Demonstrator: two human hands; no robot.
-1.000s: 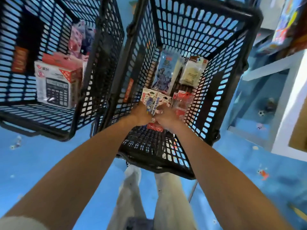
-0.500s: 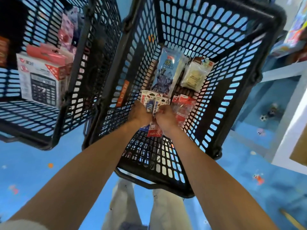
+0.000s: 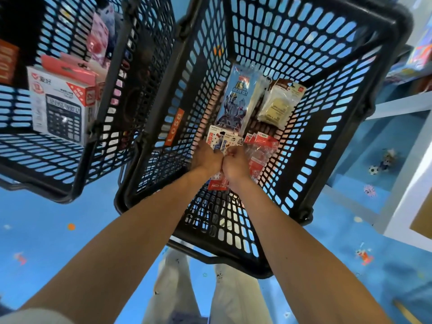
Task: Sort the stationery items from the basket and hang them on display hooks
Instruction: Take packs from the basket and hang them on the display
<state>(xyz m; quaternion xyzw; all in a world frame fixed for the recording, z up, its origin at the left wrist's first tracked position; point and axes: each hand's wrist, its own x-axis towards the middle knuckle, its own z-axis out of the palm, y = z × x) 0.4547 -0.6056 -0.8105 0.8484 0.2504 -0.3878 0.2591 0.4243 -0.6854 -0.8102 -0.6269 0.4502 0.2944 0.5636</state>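
Left hand [image 3: 207,157] and right hand [image 3: 236,163] grip carded packs [image 3: 225,139] inside basket [image 3: 395,29].

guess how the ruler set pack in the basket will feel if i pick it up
The ruler set pack looks long, flat and thin: probably light, fairly stiff lengthwise. Its glossy wrapper catches glare, so it may slip in fingers.
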